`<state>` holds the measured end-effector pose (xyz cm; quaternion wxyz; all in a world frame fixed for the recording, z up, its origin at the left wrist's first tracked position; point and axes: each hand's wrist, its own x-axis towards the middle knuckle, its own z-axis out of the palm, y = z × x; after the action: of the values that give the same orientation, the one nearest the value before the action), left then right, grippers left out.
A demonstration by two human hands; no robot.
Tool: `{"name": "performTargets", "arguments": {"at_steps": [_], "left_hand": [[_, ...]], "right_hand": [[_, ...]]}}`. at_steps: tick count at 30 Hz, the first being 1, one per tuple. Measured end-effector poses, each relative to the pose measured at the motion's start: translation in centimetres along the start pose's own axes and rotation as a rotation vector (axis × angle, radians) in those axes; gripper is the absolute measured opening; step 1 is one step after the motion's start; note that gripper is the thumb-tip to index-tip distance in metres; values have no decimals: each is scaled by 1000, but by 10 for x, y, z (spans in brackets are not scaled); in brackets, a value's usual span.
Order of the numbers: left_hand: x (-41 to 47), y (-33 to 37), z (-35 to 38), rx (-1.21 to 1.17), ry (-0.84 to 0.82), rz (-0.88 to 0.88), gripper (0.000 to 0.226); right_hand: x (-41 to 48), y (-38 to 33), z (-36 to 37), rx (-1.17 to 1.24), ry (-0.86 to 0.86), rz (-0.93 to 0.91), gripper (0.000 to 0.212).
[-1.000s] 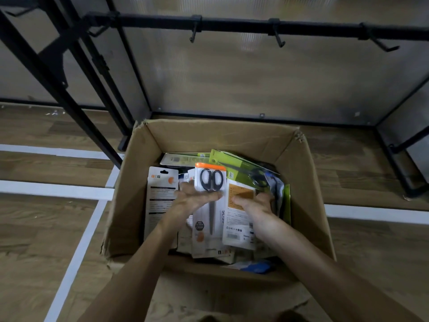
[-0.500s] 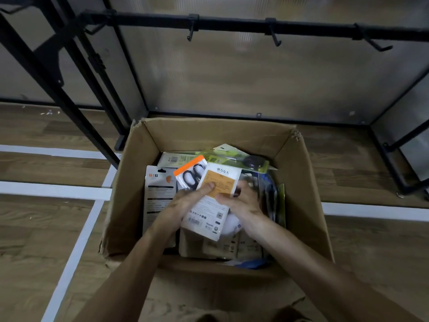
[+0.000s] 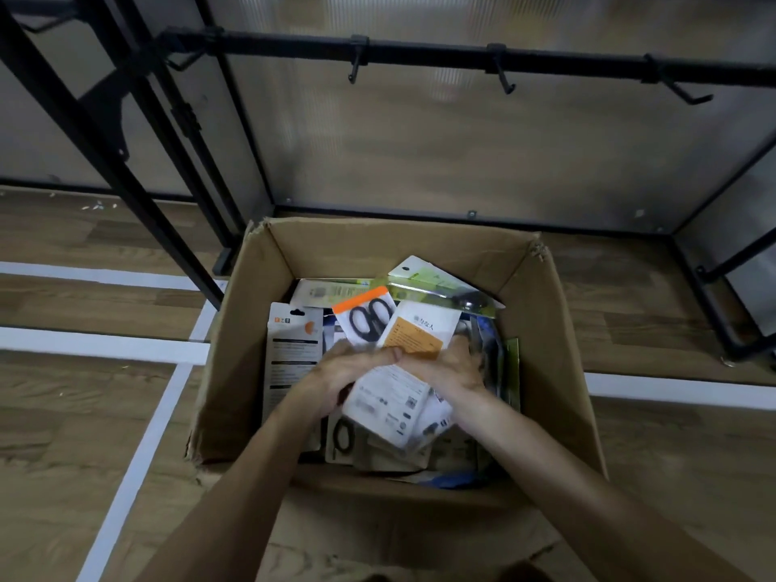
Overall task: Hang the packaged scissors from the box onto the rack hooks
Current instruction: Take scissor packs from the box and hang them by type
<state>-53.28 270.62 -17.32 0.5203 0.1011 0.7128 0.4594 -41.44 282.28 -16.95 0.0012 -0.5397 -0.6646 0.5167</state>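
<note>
My left hand (image 3: 348,371) grips the left edge of a white pack with an orange panel (image 3: 413,344), thumb laid across its face, though the fingers are slightly blurred. My right hand (image 3: 455,365) holds the opposite edge, fingers tucked behind the card. The pack is tilted, its top pointing toward the rack. An orange-topped pack (image 3: 365,319) showing black scissor handles lies just beside it, touching. Other packs lie jumbled around them inside the cardboard box (image 3: 399,241). Beyond the box, the rack bar (image 3: 441,56) carries hooks (image 3: 356,67), and those I can see are bare.

I judge this to be the picking step, freeing one pack from the heap. Next I need to lift it clear of the box walls, find its hang hole, which I cannot make out here, and thread it onto a hook.
</note>
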Motion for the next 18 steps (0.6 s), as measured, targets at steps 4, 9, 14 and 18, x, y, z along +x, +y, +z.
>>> {"name": "performTargets", "arguments": {"at_steps": [4,9,14,18], "left_hand": [[2,-7,9,50,-15,5,75],[6,3,1,22,52,-6,59],[-30,57,-11,-72,107,53,25],[-84,125,-11,-51,211,130,12]], "right_hand": [[2,6,-5,-61,-31,43,103],[7,8,3,274,-69,63,71],[-10,-43,-19,351,-240,-123,41],[-40,-108,-65,377,-351,-72,34]]}}
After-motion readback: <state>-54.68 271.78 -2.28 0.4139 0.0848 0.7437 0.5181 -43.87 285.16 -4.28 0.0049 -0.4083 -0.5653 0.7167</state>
